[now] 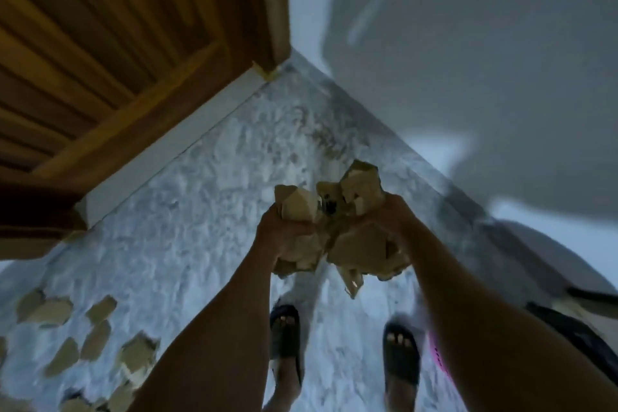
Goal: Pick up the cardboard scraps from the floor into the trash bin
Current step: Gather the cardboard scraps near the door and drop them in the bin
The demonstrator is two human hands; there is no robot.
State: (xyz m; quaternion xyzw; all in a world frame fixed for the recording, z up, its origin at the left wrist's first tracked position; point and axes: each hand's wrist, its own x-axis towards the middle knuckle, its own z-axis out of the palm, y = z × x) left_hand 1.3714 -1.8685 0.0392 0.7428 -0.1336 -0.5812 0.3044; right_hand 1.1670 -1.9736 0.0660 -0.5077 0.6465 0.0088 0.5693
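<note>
A bundle of cardboard scraps [337,231] is held up off the floor at the centre of the view, pressed between both hands. The left hand [284,234] is curled closed around the 9 o'clock side of the bundle, and the right hand [398,221] is closed around its 3 o'clock side; torn tan pieces stick out above the fingers toward 12 o'clock and hang below the palms toward 6 o'clock. Both forearms reach in from the bottom edge.

More loose scraps [83,334] lie scattered flat on the floor [187,211] at about 8 o'clock from the bundle, well apart from the hands. The floor is a pale, mottled grey-white surface, blurred by motion. Directly below the bundle, at 6 o'clock, stand two feet in dark sandals [399,358].

At 10 to 11 o'clock a wooden door [100,53] with slatted panels fills the upper left, with a white threshold strip [174,144] along its base. From 12 to 3 o'clock a plain pale wall [468,60] meets the floor in a corner. At 4 o'clock, near the right edge, a dark object [568,328] is too blurred to identify.
</note>
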